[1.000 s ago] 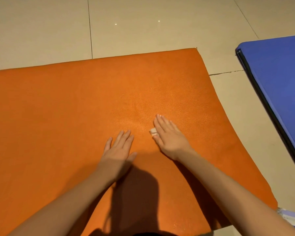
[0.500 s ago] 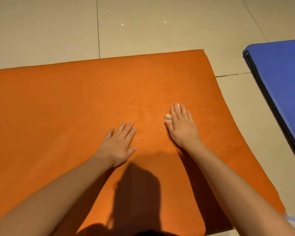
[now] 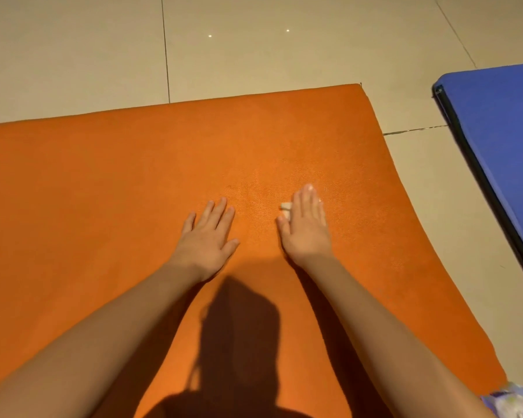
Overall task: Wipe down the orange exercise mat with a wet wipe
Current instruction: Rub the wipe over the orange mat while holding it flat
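Right hand [image 3: 305, 227] lies flat, fingers straight, pressing the wet wipe [image 3: 285, 206] onto the orange mat [image 3: 103, 176] approx mid-width; only a white corner shows. Left hand [image 3: 207, 239] is flat nearby w/ nothing in it. Prob mid-wipe: no clear damp trail, so can't tell how much is left.

Orange mat [image 3: 133, 182] flat, sm. white wipe [image 3: 285, 205] atop.

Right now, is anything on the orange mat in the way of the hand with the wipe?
Nothing visible is. The right hand presses the wet wipe flat on the orange mat, and the mat ahead shows nothing up to its far edge. The left hand rests apart, to its left.
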`<state>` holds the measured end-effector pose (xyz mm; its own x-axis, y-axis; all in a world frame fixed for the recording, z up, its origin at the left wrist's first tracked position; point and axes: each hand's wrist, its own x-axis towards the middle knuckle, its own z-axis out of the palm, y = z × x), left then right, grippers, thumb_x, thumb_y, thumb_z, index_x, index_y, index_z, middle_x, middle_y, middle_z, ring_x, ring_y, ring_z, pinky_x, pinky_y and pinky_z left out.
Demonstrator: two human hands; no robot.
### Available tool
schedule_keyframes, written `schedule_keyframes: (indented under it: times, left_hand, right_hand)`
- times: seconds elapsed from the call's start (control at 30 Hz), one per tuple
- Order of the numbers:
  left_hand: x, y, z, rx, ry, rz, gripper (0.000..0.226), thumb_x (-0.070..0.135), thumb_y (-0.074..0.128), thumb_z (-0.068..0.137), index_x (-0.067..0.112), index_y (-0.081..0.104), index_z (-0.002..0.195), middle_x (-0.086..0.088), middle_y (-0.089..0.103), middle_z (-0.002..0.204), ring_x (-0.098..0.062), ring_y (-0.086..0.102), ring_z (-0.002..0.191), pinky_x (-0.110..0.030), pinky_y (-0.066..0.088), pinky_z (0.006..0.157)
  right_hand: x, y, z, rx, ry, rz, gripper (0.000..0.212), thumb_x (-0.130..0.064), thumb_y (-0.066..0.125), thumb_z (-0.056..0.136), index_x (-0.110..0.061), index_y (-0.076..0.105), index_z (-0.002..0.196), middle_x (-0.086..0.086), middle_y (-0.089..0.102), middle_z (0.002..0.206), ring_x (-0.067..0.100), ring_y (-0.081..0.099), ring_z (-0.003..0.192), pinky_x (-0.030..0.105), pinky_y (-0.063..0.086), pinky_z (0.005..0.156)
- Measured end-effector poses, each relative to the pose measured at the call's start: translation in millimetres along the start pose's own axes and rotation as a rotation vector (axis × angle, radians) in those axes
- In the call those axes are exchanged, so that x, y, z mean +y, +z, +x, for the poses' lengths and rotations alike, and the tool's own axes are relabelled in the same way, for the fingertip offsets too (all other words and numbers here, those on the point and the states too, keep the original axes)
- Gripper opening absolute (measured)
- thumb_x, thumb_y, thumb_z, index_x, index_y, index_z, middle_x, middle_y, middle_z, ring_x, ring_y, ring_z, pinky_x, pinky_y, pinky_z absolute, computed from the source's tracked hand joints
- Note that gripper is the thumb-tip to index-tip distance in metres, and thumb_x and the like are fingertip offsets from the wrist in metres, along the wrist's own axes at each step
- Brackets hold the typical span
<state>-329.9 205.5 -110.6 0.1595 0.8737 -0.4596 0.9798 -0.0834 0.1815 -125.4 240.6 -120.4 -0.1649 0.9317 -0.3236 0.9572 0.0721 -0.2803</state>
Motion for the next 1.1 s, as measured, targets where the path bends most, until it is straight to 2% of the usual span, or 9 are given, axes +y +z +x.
schedule_keyframes:
  times: [0.17,0.23,0.3,0.37,0.5,0.7,0.77,0.9,1.1]
  left_hand:
    - [-1.4,12.0,1.2,0.043,0.024,0.074,0.091,0.060,-0.016,0.072,0.022,-0.010,0.155,0.006,-0.027,0.156,-0.010,-0.028,0.142,-0.042,-0.013,0.116]
    - [-3.1,17.1,4.3,0.094,0.029,0.111,0.089,0.058,-0.009,0.077,0.019,0.001,0.157,0.001,-0.011,0.163,-0.017,-0.012,0.149,-0.042,-0.009,0.116]
    - [-4.0,20.9,4.2,0.148,0.042,0.138,0.078,0.053,0.014,0.087,0.012,0.030,0.152,-0.008,0.020,0.161,-0.026,0.019,0.149,-0.045,0.004,0.114]
    - [-5.8,25.7,4.2,0.179,0.056,0.134,0.069,0.046,0.030,0.090,0.007,0.045,0.144,-0.012,0.037,0.154,-0.030,0.035,0.142,-0.049,0.013,0.111]
    - [-8.1,28.3,3.4,0.221,0.089,0.101,0.067,0.046,0.031,0.092,0.007,0.041,0.146,-0.011,0.033,0.156,-0.029,0.029,0.144,-0.048,0.008,0.113]
    - [-10.8,32.7,5.7,0.245,0.096,0.013,0.070,0.047,0.027,0.092,0.009,0.032,0.151,-0.004,0.013,0.160,-0.021,0.009,0.148,-0.042,-0.006,0.115]
    - [-12.4,31.7,6.2,0.262,0.099,-0.030,0.072,0.048,0.027,0.090,0.010,0.032,0.151,-0.004,0.016,0.161,-0.020,0.009,0.149,-0.043,-0.002,0.116]
    - [-21.5,13.1,20.8,0.310,0.113,-0.003,0.067,0.044,0.035,0.091,0.003,0.044,0.143,-0.013,0.041,0.152,-0.030,0.040,0.138,-0.038,0.014,0.110]
    - [-47.2,3.1,50.5,0.306,0.057,0.109,0.071,0.049,0.024,0.094,0.007,0.033,0.151,-0.007,0.025,0.160,-0.024,0.019,0.148,-0.038,0.000,0.117]
  right_hand:
    - [19.4,-1.2,1.2,-0.044,-0.324,-0.120,0.066,-0.045,0.023,0.102,-0.013,-0.008,0.151,0.002,-0.020,0.156,0.015,-0.020,0.143,0.036,-0.008,0.120]
    - [26.0,-7.9,15.4,0.000,-0.171,-0.093,0.063,-0.045,0.018,0.103,-0.014,-0.009,0.151,0.004,-0.020,0.157,0.016,-0.021,0.143,0.032,-0.013,0.117]
    - [12.6,-6.6,24.9,0.052,0.016,-0.024,0.063,-0.044,0.016,0.102,-0.012,-0.009,0.151,0.006,-0.019,0.158,0.018,-0.021,0.144,0.032,-0.014,0.117]
    - [-9.2,2.1,24.2,0.054,0.007,0.005,0.066,-0.044,0.020,0.102,-0.009,-0.006,0.151,0.008,-0.019,0.158,0.019,-0.022,0.144,0.032,-0.016,0.116]
    - [-6.1,4.1,18.8,-0.029,-0.357,-0.130,0.069,-0.050,0.022,0.100,-0.013,-0.006,0.151,0.003,-0.018,0.157,0.015,-0.022,0.143,0.034,-0.010,0.119]
    - [2.3,-9.0,52.3,0.057,-0.003,-0.059,0.067,-0.049,0.015,0.101,-0.012,-0.011,0.151,0.007,-0.022,0.157,0.018,-0.023,0.143,0.034,-0.012,0.118]
    - [-9.8,-1.0,43.7,0.006,-0.120,-0.074,0.070,-0.051,0.015,0.100,-0.012,-0.011,0.151,0.007,-0.025,0.155,0.020,-0.025,0.143,0.035,-0.012,0.117]
    - [16.2,-14.0,44.8,-0.058,-0.490,-0.235,0.071,-0.057,0.008,0.095,-0.015,-0.008,0.151,0.004,-0.016,0.157,0.017,-0.018,0.144,0.033,-0.009,0.118]
    - [-7.2,-8.9,63.1,0.064,-0.043,-0.055,0.067,-0.049,0.017,0.101,-0.013,-0.008,0.151,0.005,-0.021,0.156,0.018,-0.023,0.143,0.034,-0.013,0.118]
